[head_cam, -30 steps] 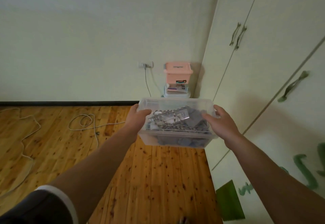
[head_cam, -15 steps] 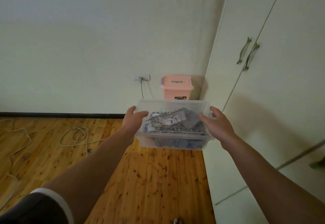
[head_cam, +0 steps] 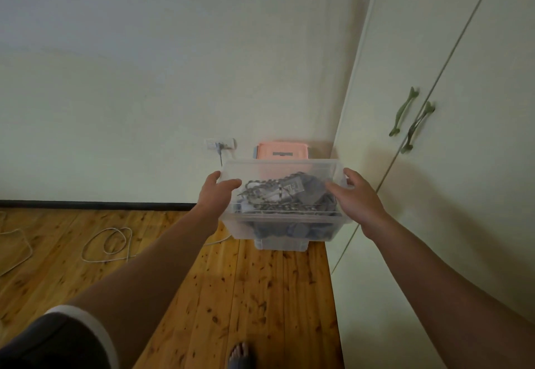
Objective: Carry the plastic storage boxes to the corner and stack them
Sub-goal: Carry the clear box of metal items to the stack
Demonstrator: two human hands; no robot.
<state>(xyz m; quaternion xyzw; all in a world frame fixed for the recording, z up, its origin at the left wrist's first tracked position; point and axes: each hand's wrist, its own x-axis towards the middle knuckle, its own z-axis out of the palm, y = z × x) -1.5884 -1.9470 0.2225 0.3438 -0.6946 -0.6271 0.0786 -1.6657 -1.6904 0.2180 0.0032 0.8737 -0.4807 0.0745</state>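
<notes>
As left hand (head_cam: 215,198) and right hand (head_cam: 359,199) grip, box (head_cam: 279,225) seems aloft.

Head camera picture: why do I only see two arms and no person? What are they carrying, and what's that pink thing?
The camera sits on the person's head and looks forward and down. So you see what they see: their own arms, not their face. This is the only view.

The left hand and right hand grip the two ends of a clear box, thumbs over its rim, and hold it up in the air. Inside is a tangle of grey things, too muddled to name.

Behind it is a pink box, in the corner between the wall and the wardrobe. A looped white cable lies on the wooden floor. A foot peeks in at the bottom.
</notes>
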